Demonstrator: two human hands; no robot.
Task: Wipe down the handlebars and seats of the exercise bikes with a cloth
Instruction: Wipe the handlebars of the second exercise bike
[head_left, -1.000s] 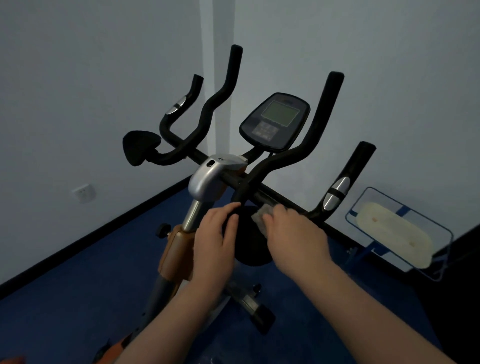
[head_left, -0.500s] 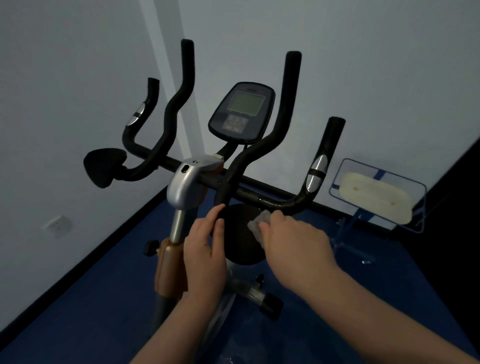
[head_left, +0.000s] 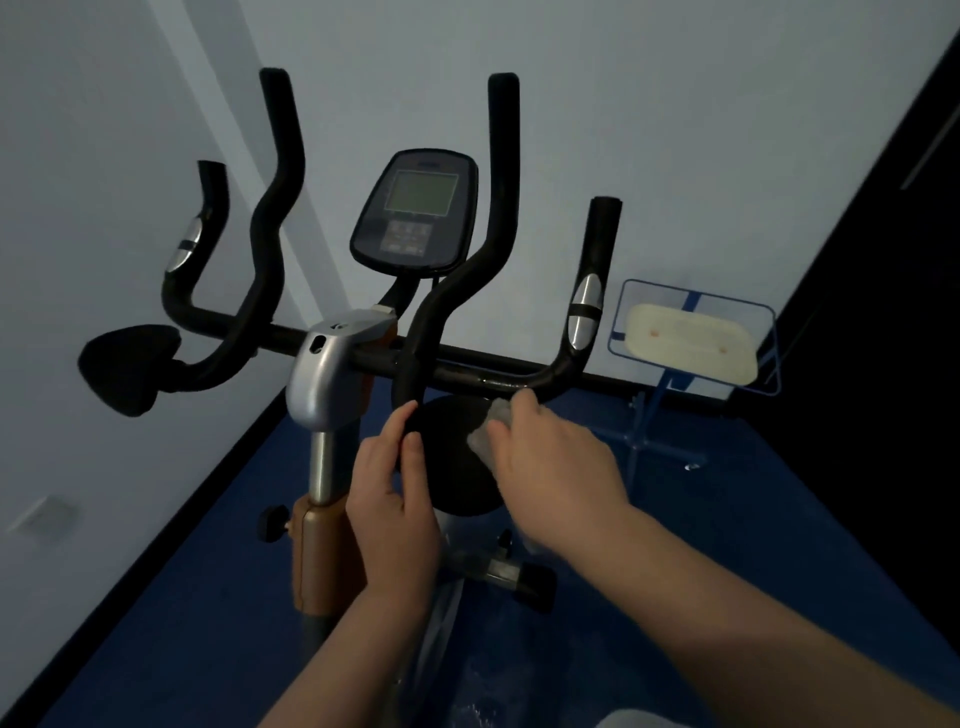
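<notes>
Both hands have stayed at the black elbow pad (head_left: 457, 457) below frame centre since the earlier frames. The right hand (head_left: 550, 462) presses a crumpled pale cloth (head_left: 491, 426) onto the pad's upper right edge, fingers curled over it. The left hand (head_left: 395, 499) pinches the pad's left rim, thumb raised. The handlebars (head_left: 467, 371) now sit more squarely across the frame, console (head_left: 415, 213) above them.
</notes>
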